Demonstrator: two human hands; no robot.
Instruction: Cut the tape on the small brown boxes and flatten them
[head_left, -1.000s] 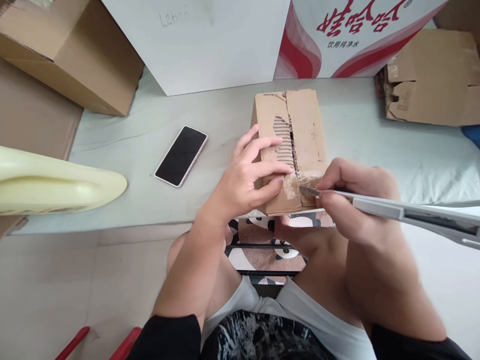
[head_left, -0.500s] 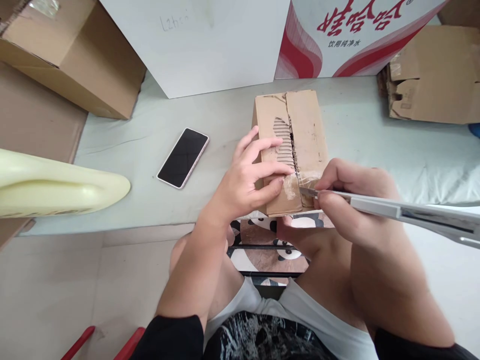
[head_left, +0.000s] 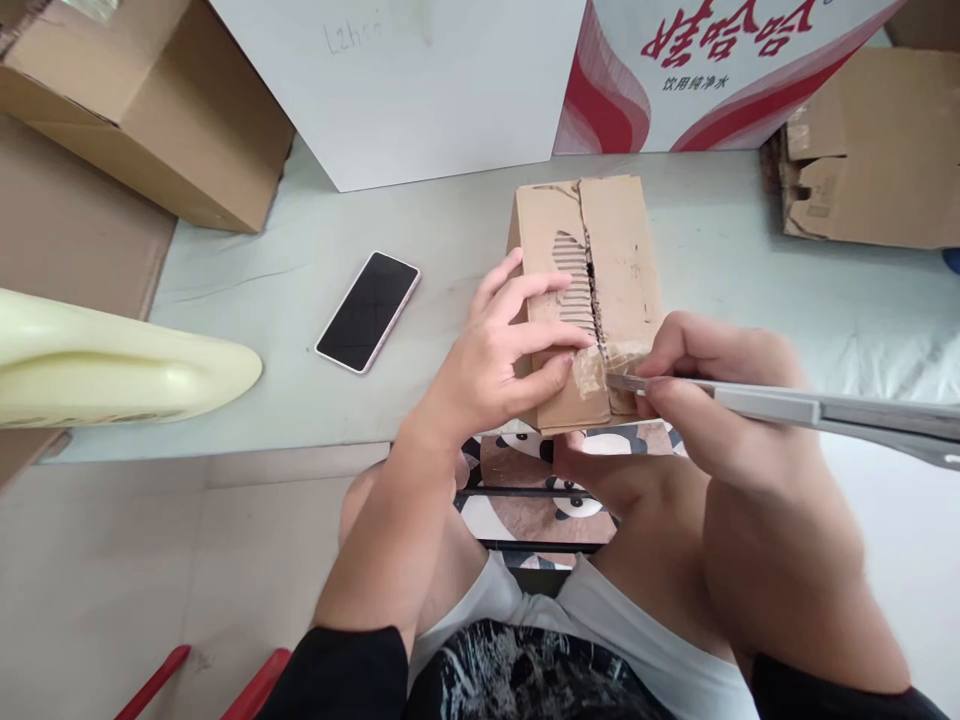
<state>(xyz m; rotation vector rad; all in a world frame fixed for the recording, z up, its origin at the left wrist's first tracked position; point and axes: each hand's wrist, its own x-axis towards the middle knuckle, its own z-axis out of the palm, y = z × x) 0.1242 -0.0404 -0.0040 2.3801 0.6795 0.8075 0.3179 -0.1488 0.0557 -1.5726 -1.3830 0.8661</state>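
A small brown cardboard box (head_left: pixel 626 270) sits near the bench's front edge. Its top has a centre seam, a torn ribbed patch (head_left: pixel 572 285) left of that seam and clear tape (head_left: pixel 592 372) near the front. My left hand (head_left: pixel 514 345) lies on the box's left side, fingers spread, steadying it without wrapping around it. Pinched in my right hand (head_left: pixel 720 400) is a grey utility knife (head_left: pixel 772 402), its blade tip touching the taped seam close to my left thumb. How deep the tip sits cannot be made out.
A phone (head_left: pixel 367 312) lies left of the box. Behind stand a large white and red carton (head_left: pixel 465 90) and, at the right, flattened cardboard (head_left: pixel 885 150). A brown carton (head_left: pixel 202 120) and a pale yellow rounded object (head_left: pixel 127 365) are at the left.
The knife tilts slightly differently, its rear end higher in view, while its tip stays at the taped seam. The whole view has shifted a little; my left hand keeps its place on the box.
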